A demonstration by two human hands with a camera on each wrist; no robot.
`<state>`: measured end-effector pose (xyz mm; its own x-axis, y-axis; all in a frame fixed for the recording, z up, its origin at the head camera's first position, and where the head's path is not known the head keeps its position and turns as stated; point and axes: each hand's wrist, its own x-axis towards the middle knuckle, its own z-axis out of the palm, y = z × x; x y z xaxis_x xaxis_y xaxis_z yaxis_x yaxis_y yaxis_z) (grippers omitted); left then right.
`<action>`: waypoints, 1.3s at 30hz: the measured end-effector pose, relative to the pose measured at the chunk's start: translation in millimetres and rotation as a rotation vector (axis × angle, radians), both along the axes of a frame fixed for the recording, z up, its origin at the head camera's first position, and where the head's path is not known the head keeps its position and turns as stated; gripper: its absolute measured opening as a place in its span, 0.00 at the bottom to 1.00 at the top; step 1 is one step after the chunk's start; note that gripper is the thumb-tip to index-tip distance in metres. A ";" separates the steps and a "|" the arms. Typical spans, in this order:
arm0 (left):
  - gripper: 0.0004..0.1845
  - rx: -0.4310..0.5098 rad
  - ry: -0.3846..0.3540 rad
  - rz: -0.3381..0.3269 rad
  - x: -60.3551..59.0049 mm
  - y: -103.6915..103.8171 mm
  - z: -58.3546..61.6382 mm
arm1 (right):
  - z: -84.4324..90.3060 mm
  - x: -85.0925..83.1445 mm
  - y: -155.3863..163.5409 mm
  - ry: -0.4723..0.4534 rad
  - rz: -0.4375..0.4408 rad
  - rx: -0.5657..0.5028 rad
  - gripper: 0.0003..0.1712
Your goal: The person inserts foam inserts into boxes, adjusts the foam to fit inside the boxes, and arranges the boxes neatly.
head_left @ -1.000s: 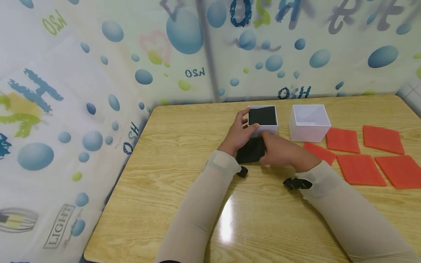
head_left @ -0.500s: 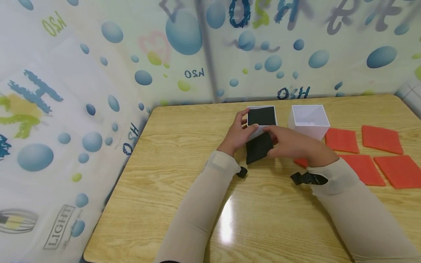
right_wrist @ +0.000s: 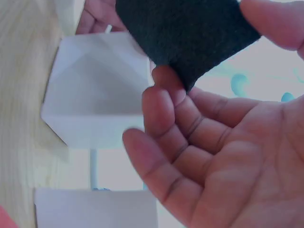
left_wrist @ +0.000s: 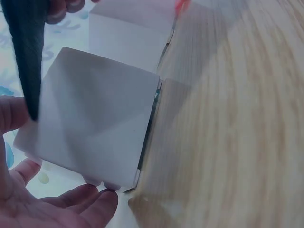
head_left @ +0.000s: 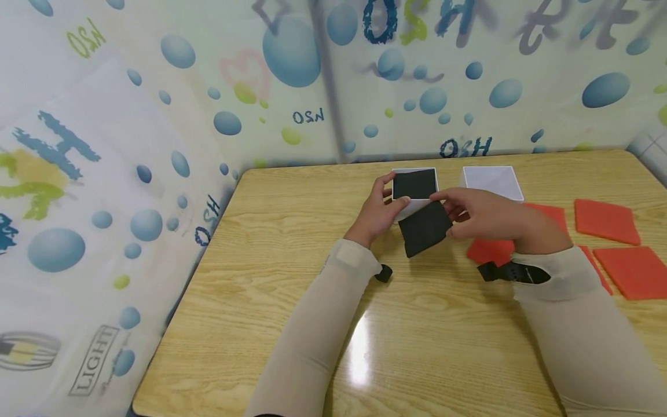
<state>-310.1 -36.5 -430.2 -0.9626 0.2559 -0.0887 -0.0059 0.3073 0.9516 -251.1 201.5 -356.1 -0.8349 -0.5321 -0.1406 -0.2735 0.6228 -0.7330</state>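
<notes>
- The left hand (head_left: pixel 371 213) grasps the left box (head_left: pixel 414 208), thumb on the near rim and fingers round the left side to the far-left corner; judging by that spread, the hold is there to stop the white box sliding or turning on the worktop (head_left: pixel 260 243).
- Gripping from the left also leaves the box's mouth and right side free for the other hand to work over.
- The right hand (head_left: pixel 490 217) grasps the black square (head_left: pixel 425 229) by its edge, thumb on the near side and fingertips toward the far side, probably so most of the flat face stays uncovered and easy to line up.
- That square is off the worktop, tilted, in front of the left box's near wall and partly overlapping it in the head view; whether the two touch I cannot tell.
- A second dark piece (head_left: pixel 414 184) lies inside the left box, near the rim and almost filling its mouth, which suggests a close fit that calls for careful alignment. How many pieces lie beneath is hidden.
- The right box (head_left: pixel 492 180) stands upright just beside the first, mouth up, perhaps so both can be reached from one spot; the right hand hides part of it.
- Red squares (head_left: pixel 607 222) lie flat toward the right, nearer than the boxes, spread out, which would make each easy to pick up singly; the right arm covers some of them.
</notes>
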 end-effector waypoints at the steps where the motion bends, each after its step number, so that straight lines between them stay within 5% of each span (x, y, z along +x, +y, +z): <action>1: 0.38 0.003 0.001 -0.001 0.1 0.0 0.1 | 1.2 0.1 2.5 -0.003 -0.001 -0.013 0.44; 10: 0.39 0.028 0.014 -0.008 0.9 0.0 0.7 | 3.5 -2.6 15.7 0.000 -0.016 -0.163 0.41; 23: 0.36 0.006 0.013 -0.008 0.6 0.4 1.6 | 0.9 -5.3 20.4 0.004 -0.166 -0.298 0.42; 32: 0.38 0.032 0.020 -0.004 -0.6 0.4 -0.3 | -12.4 -14.2 -9.1 0.112 -0.388 -0.201 0.48; 39: 0.38 0.020 0.023 -0.011 -0.3 0.0 0.8 | -17.1 -15.4 -18.9 0.118 -0.444 -0.180 0.51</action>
<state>-310.4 -36.5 -429.4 -0.9616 0.2677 -0.0611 0.0192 0.2878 0.9575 -266.4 182.6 -373.2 -0.9912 -0.1285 0.0303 -0.0982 0.5646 -0.8195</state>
